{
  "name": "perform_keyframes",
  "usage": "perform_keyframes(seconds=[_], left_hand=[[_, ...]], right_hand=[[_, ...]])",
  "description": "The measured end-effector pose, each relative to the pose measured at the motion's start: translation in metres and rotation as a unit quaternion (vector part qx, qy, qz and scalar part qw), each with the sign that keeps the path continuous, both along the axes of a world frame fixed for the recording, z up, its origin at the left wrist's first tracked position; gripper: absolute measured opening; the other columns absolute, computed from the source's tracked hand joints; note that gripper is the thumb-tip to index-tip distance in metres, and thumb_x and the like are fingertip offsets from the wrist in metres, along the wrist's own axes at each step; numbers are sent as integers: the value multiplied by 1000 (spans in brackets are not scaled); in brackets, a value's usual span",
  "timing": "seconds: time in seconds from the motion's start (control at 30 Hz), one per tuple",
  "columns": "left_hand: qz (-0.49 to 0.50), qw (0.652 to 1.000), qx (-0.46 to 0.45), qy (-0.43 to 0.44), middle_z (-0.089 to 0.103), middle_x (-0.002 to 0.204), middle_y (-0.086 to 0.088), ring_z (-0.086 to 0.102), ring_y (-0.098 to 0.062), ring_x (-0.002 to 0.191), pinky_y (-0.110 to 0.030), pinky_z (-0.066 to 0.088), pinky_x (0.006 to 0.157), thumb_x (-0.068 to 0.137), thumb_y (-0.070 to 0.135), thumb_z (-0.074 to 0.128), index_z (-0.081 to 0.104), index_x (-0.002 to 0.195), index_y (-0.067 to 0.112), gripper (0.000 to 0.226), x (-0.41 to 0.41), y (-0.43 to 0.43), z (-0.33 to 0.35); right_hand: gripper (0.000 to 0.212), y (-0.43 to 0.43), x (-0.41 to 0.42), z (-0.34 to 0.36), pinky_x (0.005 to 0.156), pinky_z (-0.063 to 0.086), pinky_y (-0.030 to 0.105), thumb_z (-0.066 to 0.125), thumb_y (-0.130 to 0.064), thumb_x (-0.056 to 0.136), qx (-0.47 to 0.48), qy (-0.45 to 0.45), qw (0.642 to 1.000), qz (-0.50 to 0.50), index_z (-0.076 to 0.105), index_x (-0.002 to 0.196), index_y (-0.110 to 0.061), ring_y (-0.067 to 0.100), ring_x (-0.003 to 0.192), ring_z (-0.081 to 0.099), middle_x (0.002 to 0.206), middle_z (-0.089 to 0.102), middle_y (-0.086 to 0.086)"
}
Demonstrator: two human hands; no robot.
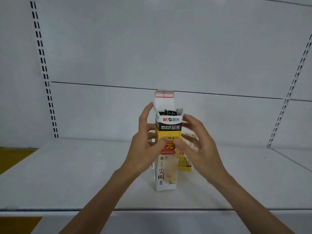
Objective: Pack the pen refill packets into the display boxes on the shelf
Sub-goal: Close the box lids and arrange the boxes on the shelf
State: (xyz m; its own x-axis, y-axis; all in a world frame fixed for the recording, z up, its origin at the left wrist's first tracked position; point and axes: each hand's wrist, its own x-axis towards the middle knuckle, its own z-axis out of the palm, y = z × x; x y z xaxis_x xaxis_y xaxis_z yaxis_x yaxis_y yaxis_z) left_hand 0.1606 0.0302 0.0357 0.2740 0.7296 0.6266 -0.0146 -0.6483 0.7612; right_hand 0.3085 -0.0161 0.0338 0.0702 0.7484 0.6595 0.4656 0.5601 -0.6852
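A tall yellow, black and white display box (167,173) stands upright on the white shelf (84,174), its lid flap raised. Dark pen refill packets (170,113) stick out of its open top. My left hand (145,147) grips the box's left side, thumb on the front. My right hand (195,144) is at the box's right side, blurred, thumb on the front and fingers spread. Behind my right hand lies a second yellow box or packet (184,163), partly hidden.
The shelf's front edge (50,209) runs across the lower frame. A white back panel with slotted uprights (43,65) stands at left and right. A yellow floor or surface (15,157) shows at the far left.
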Motion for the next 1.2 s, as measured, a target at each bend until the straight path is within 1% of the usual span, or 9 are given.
perform_keyframes(seconds=[0.1, 0.2, 0.43, 0.57, 0.67, 0.8, 0.97, 1.13, 1.2], left_hand=[[-9, 999, 17, 34, 58, 103, 15, 64, -9, 90, -21, 55, 71, 83, 10, 61, 12, 119, 64, 82, 1, 1, 2], [-20, 999, 28, 36, 55, 104, 23, 63, -2, 92, -18, 54, 66, 86, 10, 57, 18, 123, 57, 72, 0, 2, -1], [-25, 998, 21, 52, 53, 103, 22, 60, -1, 93, -18, 55, 67, 84, 12, 60, 31, 115, 55, 60, -2, 5, 0], [-37, 995, 22, 88, 55, 94, 22, 61, -7, 87, -16, 54, 63, 82, 6, 61, 37, 104, 47, 53, -2, 8, 8], [-42, 993, 22, 105, 54, 96, 22, 60, -10, 90, -24, 57, 68, 82, 6, 61, 37, 102, 43, 48, -3, 10, 14], [-47, 995, 15, 89, 55, 102, 21, 62, -8, 90, -18, 55, 65, 84, 8, 60, 35, 108, 51, 54, -3, 8, 9], [-46, 995, 11, 86, 50, 102, 31, 55, 18, 90, -5, 48, 62, 87, 15, 56, 16, 117, 62, 69, -4, 5, 4], [-49, 995, 12, 85, 54, 102, 28, 59, 12, 91, -7, 47, 61, 87, 18, 55, 4, 120, 63, 76, -6, 2, 4], [-45, 996, 1, 72, 57, 104, 21, 62, 5, 91, -11, 50, 61, 85, 20, 57, 2, 119, 65, 79, -6, 3, 2]], right_hand=[[48, 10, -3, 18, 99, 47, 32, 65, -29, 82, 16, 25, 1000, 2, 49, 127, -30, 2, 120, 50, 127, 55, -14], [43, 17, -5, 18, 100, 47, 39, 62, -32, 82, 11, 25, 999, 17, 54, 124, -30, 8, 120, 52, 127, 57, -10], [27, 20, -3, 17, 96, 50, 39, 60, -35, 81, 34, 13, 998, 41, 58, 107, -32, 10, 120, 52, 125, 58, -14], [21, 20, 0, 22, 87, 52, 25, 50, -37, 83, 46, 46, 996, 67, 64, 93, -26, 3, 123, 47, 134, 48, -10], [14, 20, 1, 24, 82, 51, 18, 52, -26, 89, 41, 78, 994, 68, 64, 96, -25, 6, 127, 44, 138, 43, -8], [40, 22, 6, 33, 88, 53, 41, 60, -20, 79, -7, 169, 979, 115, 52, 117, -30, 19, 116, 58, 130, 56, -5], [59, 23, 12, 47, 89, 52, 42, 62, -13, 75, -32, 136, 980, 143, 47, 129, -30, 18, 111, 61, 113, 65, -5], [25, 21, 11, 56, 86, 52, 40, 68, -29, 72, -1, 70, 990, 123, 72, 96, -26, 22, 102, 62, 94, 68, -10], [14, 22, 11, 56, 85, 52, 35, 70, -25, 74, 12, 65, 991, 113, 74, 87, -24, 18, 99, 63, 94, 69, -8]])
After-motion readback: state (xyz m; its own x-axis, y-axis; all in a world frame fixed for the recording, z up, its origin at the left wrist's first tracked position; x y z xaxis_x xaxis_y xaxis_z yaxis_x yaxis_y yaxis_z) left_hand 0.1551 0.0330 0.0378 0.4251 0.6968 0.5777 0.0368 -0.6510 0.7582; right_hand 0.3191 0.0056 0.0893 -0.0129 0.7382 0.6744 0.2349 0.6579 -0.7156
